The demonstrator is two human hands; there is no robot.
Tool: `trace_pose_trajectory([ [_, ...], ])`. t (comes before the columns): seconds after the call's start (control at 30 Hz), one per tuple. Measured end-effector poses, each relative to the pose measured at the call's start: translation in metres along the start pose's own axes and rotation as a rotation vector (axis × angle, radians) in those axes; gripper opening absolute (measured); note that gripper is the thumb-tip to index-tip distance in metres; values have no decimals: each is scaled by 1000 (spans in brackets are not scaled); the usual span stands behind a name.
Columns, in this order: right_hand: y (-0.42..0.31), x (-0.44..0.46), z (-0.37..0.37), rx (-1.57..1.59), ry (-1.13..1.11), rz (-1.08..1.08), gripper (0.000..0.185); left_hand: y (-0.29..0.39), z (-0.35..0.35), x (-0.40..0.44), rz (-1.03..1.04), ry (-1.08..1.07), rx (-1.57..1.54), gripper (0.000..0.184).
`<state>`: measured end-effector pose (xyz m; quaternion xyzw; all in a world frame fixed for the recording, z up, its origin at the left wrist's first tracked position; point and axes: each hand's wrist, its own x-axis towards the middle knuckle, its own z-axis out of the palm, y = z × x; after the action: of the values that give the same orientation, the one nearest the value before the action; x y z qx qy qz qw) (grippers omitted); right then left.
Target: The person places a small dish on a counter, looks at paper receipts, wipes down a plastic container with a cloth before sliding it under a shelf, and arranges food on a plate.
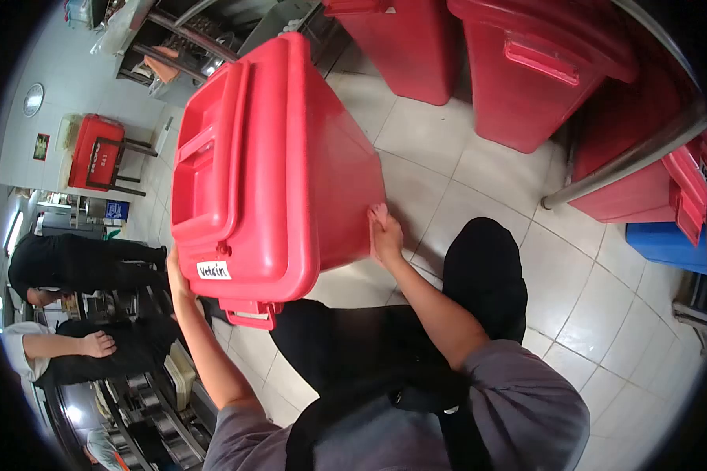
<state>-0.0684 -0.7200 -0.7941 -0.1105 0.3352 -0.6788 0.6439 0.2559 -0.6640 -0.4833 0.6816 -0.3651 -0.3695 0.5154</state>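
Note:
A large red plastic bin [342,173] with a red lid [271,173] is held up in front of me, tilted over on its side. The lid sits on it, and a white label [214,270] on it reads "Vetsin". My right hand [386,235] grips the bottom edge of the bin. At the lid side, my left hand [178,275] holds the rim, its fingers partly hidden behind the bin. A red handle [250,312] juts out below the label.
More red bins [534,86] stand on the tiled floor [581,290] at upper right, near a metal pipe leg [628,161] and a blue container [668,245]. At left, two people [94,267] in dark clothes are beside shelves with metal pots [145,400]. Another red bin [94,153] rests on a stand.

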Motion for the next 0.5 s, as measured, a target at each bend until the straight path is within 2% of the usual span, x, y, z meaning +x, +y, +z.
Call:
trace_pose_trajectory([
  [0.03,-37,-1,31,-346,-16,-37,29,-7,-11,6,35,-68,27,49],
  [0.07,-67,7,62,-279,-149,-1,26,0,-13,5,7,-77,75,41],
  [0.13,-134,14,137,-307,-296,-331,26,-2,-12,3,47,-92,83,39],
  [0.17,-156,13,164,-393,-299,-705,29,-2,-12,3,93,-113,95,38],
  [0.23,-149,15,166,-480,-238,-763,40,2,-9,0,100,-106,121,37],
  [0.27,-123,25,139,-660,-188,-780,47,4,-9,-1,113,-110,161,37],
  [0.3,-90,37,99,-733,-150,-602,48,4,-9,0,133,-113,193,38],
  [0.33,-35,50,44,-269,-139,-223,43,2,-10,0,136,-111,191,38],
  [0.37,23,69,-17,170,-140,-41,34,1,-12,-2,136,-93,193,37],
  [0.4,108,84,-94,544,-79,104,34,2,-12,1,145,-79,194,37],
  [0.43,104,90,-82,552,-78,95,34,4,-14,6,153,-87,198,37],
  [0.47,87,97,-62,155,-110,-57,34,1,-17,10,177,-32,249,37],
  [0.5,52,89,-24,-52,-98,-110,34,-6,-28,10,185,26,308,36],
])
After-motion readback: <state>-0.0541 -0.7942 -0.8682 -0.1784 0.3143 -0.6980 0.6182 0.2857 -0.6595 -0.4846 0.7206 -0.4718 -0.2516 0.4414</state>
